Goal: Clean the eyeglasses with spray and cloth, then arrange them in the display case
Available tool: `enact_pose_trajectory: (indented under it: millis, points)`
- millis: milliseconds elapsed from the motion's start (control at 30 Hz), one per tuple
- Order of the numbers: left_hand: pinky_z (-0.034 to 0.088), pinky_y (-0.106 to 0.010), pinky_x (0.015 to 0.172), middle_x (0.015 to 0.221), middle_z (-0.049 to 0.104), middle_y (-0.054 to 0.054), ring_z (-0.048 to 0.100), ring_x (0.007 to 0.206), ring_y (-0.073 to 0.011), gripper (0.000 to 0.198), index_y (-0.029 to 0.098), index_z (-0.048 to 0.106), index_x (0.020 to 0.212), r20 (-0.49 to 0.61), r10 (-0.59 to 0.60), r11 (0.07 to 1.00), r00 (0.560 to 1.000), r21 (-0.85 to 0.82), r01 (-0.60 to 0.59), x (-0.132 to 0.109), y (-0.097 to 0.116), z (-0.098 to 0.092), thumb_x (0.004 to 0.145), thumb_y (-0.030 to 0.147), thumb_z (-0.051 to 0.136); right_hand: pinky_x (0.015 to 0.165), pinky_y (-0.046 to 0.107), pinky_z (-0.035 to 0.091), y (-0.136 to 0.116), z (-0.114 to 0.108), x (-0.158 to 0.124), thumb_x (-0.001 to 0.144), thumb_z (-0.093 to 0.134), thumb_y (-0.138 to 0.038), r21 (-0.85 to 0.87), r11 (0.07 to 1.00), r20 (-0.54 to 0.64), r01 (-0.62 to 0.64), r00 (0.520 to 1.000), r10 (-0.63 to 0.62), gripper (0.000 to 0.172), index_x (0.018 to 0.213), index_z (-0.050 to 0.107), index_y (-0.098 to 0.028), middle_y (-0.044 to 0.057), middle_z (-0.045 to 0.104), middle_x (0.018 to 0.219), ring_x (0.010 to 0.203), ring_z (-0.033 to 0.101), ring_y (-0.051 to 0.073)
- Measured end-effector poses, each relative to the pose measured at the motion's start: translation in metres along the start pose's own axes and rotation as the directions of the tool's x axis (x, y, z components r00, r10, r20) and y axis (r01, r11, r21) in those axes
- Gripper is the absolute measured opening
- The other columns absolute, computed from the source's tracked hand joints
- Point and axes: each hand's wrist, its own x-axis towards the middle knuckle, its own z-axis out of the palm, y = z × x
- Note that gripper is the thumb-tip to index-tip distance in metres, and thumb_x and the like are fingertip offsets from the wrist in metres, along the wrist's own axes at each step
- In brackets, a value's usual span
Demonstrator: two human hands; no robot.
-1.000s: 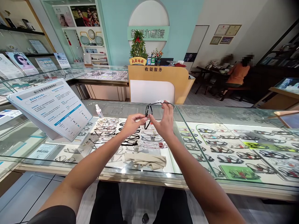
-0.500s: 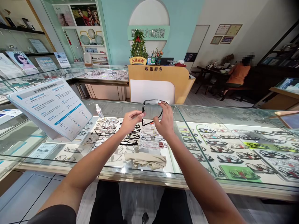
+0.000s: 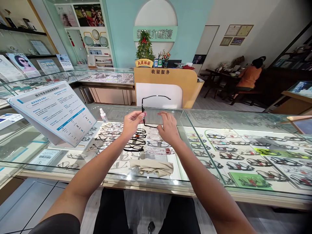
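My left hand (image 3: 132,124) pinches a pair of black-framed eyeglasses (image 3: 142,104) at the front, between thumb and fingers. The glasses are held edge-on above the glass counter, one temple arm stretching right at the top and the other lower down. My right hand (image 3: 169,128) is beside them on the right, its fingers apart from the thumb. Its thumb is close to the end of the lower temple arm; whether they touch I cannot tell. Below both hands, a crumpled beige cloth (image 3: 156,168) lies near the front of the counter.
Rows of eyeglasses (image 3: 135,142) show in the glass display counter (image 3: 170,187). A small white spray bottle (image 3: 103,115) stands behind my left hand, and a tented printed sign (image 3: 55,112) is to the left. A person (image 3: 251,76) sits at the far right.
The glasses have turned and moved slightly left with my left hand. My right fingers have come off the upper temple arm and now sit lower, apart from it.
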Motion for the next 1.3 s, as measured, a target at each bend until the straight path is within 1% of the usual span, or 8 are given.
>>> enact_pose_trajectory:
  millis: [133,233,400,667,833,1033,1200,1300]
  points:
    - [0.067,-0.041,0.091,0.117,0.084,-0.014,0.077,0.113,-0.0286,0.063,0.018,0.083,0.101,0.084,-0.057,0.997,0.995,0.063,0.051,0.0,-0.004,-0.001,0.071,0.073,0.096,0.121,0.065,0.044,-0.005,-0.002,-0.001,0.099,0.059,-0.023,-0.049,0.999,0.007,0.0,1.0,0.0,0.044,0.142,0.065,-0.019,0.022,0.063,0.153,0.142,0.055,0.042]
    - [0.067,-0.04,0.091,0.131,0.078,-0.014,0.073,0.121,-0.03,0.058,0.019,0.084,0.098,0.13,-0.001,0.995,0.992,0.096,-0.011,-0.001,-0.004,0.0,0.075,0.07,0.094,0.12,0.064,0.046,-0.015,-0.004,-0.002,0.107,0.06,-0.044,0.063,0.997,0.011,0.046,0.999,-0.047,0.043,0.143,0.065,-0.021,0.019,0.066,0.151,0.139,0.059,0.04]
    - [0.059,-0.046,0.113,0.137,0.072,-0.015,0.066,0.139,-0.0331,0.042,0.021,0.086,0.093,0.227,0.083,0.986,0.97,0.121,-0.113,-0.006,0.003,0.004,0.079,0.06,0.095,0.118,0.061,0.052,-0.028,0.0,-0.006,0.109,0.06,-0.058,0.282,0.955,0.035,0.09,0.994,-0.104,0.049,0.143,0.065,-0.025,0.017,0.073,0.147,0.14,0.064,0.038]
    - [0.065,-0.04,0.097,0.146,0.065,-0.016,0.064,0.139,-0.0334,0.053,0.02,0.083,0.103,0.315,0.043,0.979,0.948,0.175,-0.103,-0.008,0.011,0.002,0.094,0.072,0.076,0.111,0.055,0.061,-0.028,-0.001,-0.006,0.109,0.063,-0.058,0.424,0.905,0.064,0.034,0.996,-0.068,0.048,0.143,0.069,-0.025,0.016,0.08,0.139,0.129,0.075,0.034]
    - [0.055,-0.044,0.113,0.13,0.073,-0.012,0.066,0.131,-0.029,0.027,0.022,0.067,0.088,0.038,0.206,0.877,0.978,0.437,-0.202,0.016,0.016,-0.023,0.099,0.046,0.069,0.112,0.057,0.059,-0.021,-0.001,-0.004,0.109,0.06,-0.058,0.383,0.924,0.053,0.004,0.998,-0.026,0.047,0.14,0.073,-0.025,0.015,0.081,0.139,0.131,0.073,0.035]
    - [0.036,-0.055,0.13,0.154,0.06,-0.018,0.049,0.151,-0.0351,0.02,0.023,0.069,0.104,-0.368,0.344,0.55,0.864,0.825,0.133,0.044,0.025,-0.078,0.107,0.036,0.054,0.112,0.057,0.057,-0.015,-0.001,-0.001,0.11,0.057,-0.061,0.399,0.917,0.037,-0.019,0.999,0.005,0.048,0.136,0.076,-0.025,0.014,0.081,0.138,0.127,0.074,0.034]
    - [0.019,-0.07,0.134,0.187,0.019,-0.023,0.015,0.173,-0.0497,0.052,0.023,0.071,0.143,-0.542,0.155,0.392,0.826,0.801,0.452,0.055,0.013,-0.113,0.1,0.053,0.063,0.111,0.058,0.057,-0.013,-0.001,-0.001,0.11,0.058,-0.063,0.385,0.922,0.04,-0.028,0.999,0.014,0.05,0.137,0.075,-0.025,0.014,0.081,0.137,0.129,0.072,0.035]
    - [0.017,-0.076,0.132,0.187,0.021,-0.027,0.015,0.172,-0.0562,0.07,0.021,0.068,0.152,-0.585,0.054,0.336,0.809,0.774,0.537,0.063,0.004,-0.127,0.094,0.06,0.067,0.11,0.058,0.057,-0.012,0.001,-0.001,0.11,0.058,-0.062,0.379,0.925,0.03,-0.013,1.0,0.001,0.05,0.139,0.075,-0.026,0.014,0.082,0.136,0.126,0.073,0.035]
